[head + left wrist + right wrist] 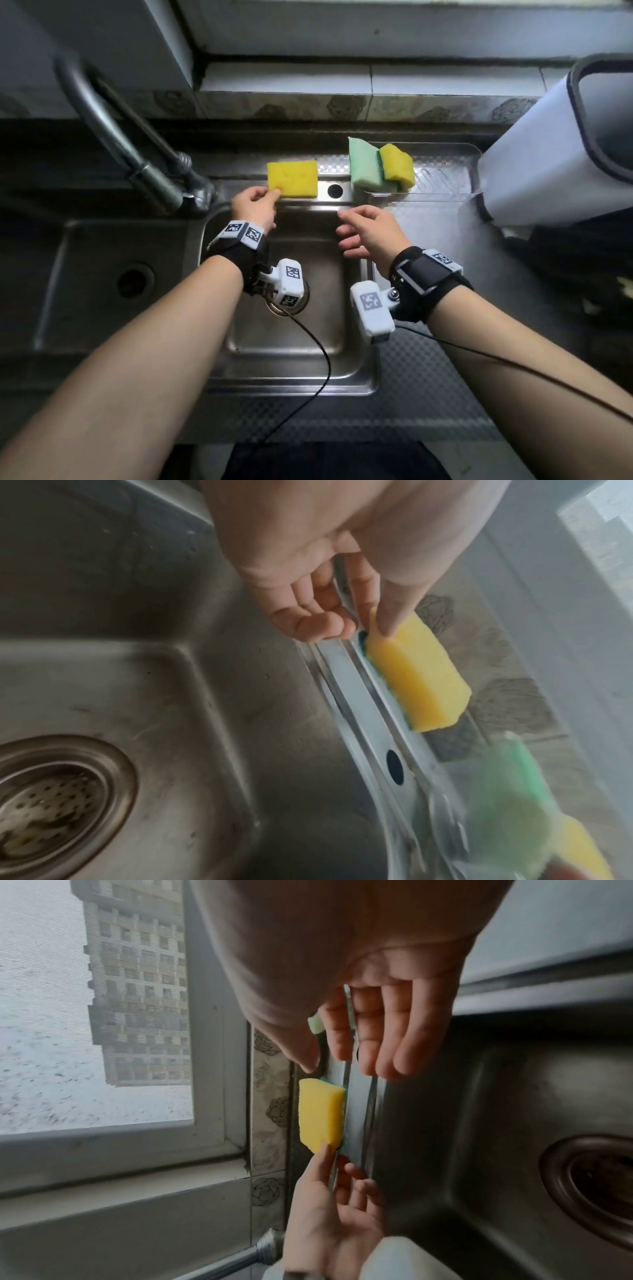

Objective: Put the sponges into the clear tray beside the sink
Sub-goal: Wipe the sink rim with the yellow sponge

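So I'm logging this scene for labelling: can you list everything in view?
yellow sponge: 1, yellow with green underside, back ledge of sink, pinched at its corner
sponges in tray: 2, pale green and yellow, left end of tray
clear tray: 1, transparent, right of sink
sink: 1, steel, centre
faucet: 1, metal, back left
white container: 1, far right
left hand: holds the yellow sponge
right hand: open, over basin

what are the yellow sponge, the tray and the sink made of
Yellow sponge: porous foam, matte, apparently with a green scouring layer on its underside. Clear tray: see-through, glossy, probably plastic. Sink: brushed metal with dull reflections, likely stainless steel.
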Demonstrator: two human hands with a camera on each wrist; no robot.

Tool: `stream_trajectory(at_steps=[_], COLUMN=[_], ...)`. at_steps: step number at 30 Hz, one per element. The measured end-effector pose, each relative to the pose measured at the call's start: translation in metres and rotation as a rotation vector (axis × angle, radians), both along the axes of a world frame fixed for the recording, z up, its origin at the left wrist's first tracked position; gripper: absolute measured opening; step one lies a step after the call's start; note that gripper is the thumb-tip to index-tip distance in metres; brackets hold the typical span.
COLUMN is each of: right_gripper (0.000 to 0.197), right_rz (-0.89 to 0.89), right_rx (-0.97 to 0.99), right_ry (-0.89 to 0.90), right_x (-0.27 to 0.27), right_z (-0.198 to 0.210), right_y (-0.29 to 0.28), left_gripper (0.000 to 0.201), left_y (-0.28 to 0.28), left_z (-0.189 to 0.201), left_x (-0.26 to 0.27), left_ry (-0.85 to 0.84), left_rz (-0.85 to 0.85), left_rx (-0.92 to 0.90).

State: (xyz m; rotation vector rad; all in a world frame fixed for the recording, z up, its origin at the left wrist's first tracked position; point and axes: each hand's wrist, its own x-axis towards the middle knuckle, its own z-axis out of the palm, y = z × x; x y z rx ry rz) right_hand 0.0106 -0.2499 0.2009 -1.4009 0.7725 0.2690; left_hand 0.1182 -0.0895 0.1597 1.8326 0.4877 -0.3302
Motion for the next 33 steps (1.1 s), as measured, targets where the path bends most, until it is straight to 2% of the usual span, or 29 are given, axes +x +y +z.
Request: stream_trajectory(at_steps=[6,7,11,13,16,19,22,26,29,31,33], right_gripper=[0.062,0.062,0.036,0.04,0.041,0.031,0.032,0.035,0.035,0.034,0.033], right_rz=[-0.06,-0.055,-0.045,-0.016,0.083,0.172,0.21,0.191,0.159,0.191,0.185], right_rx=[0.156,0.187,0.202,0.192,0.138,0.013,-0.037,0.025,-0.152,-0.211,-0.086], right_ry=[0.057,0.07,0.057,0.063,0.097,0.094,0.097,0.146,0.034,-0.041,-0.063], right_x=[0.008,0.008,0.003,-0.003,-0.014,-0.02,-0.022,-0.017,-0.01,-0.006,-0.004], right_z=[-0.003,-0.002,-0.002,-0.008,-0.017,-0.023,-0.027,-0.029,-0.03,-0.026,-0.019], right_y=[0.024,0.029,0.051,0.06,0.073,0.089,0.102,0.108,0.096,0.091,0.091], left_gripper=[0.011,0.007,0.017,0.019,0.036,0.035,0.029,0.044,0.053,0.046,0.042], left_y=[0.023,0.026,0.039,0.046,0.061,0.077,0.085,0.091,0.085,0.075,0.063], left_z=[0.002,0.001,-0.003,-0.004,-0.005,-0.017,-0.027,-0.031,-0.028,-0.019,-0.006], left_x=[-0.039,-0.045,-0.067,-0.078,-0.092,-0.105,-0.108,-0.1,-0.09,-0.084,-0.08], left_ry=[0.097,0.125,0.21,0.211,0.246,0.236,0.206,0.218,0.249,0.297,0.346], left_rz=[-0.095,-0.123,-0.205,-0.186,-0.211,-0.25,-0.184,-0.126,-0.1,-0.094,-0.102], left_rx=[-0.169,-0.193,-0.235,-0.284,-0.345,-0.285,-0.233,-0.21,-0.114,-0.206,-0.398])
